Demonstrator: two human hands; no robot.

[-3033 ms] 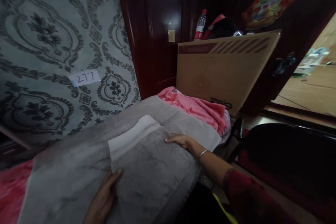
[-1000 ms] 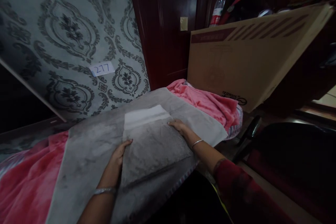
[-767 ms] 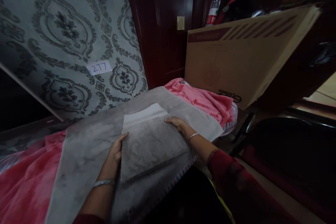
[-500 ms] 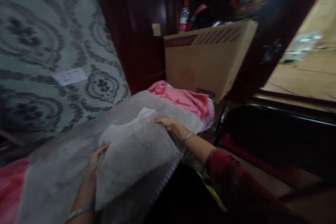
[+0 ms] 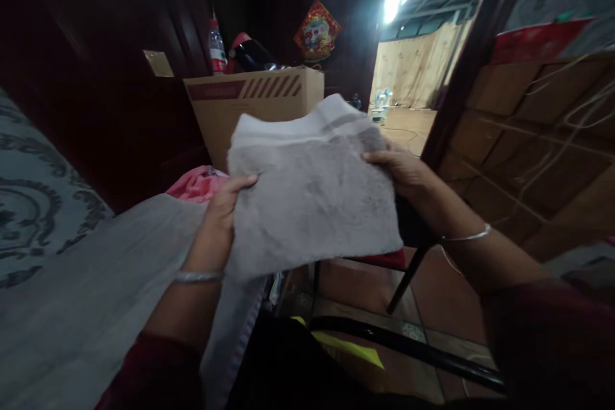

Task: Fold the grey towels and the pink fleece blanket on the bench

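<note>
- Grey cloth (image 5: 312, 205) in the left hand (image 5: 221, 208): thumb on the upper face, other fingers mostly hidden, grip closed on the near side edge.
- Right hand (image 5: 403, 166) likewise closed on the opposite edge, a little higher; thumb on top.
- Cloth spans the gap between the hands, tilted toward the wearer. White band (image 5: 288, 132) runs along its far edge, dipping mid-span.
- Handling, judged by look: light, soft, limp; napped, so unlikely to slip; hardly fragile. Middle probably sags without tension. Single or layered, cannot tell.
- Best hold: both side edges just below the band, thumbs above.
- Left of and below the left hand: grey cover (image 5: 96, 288). Beyond that hand: pink blanket (image 5: 196, 184).
- Beyond both hands: cardboard box (image 5: 262, 95).
</note>
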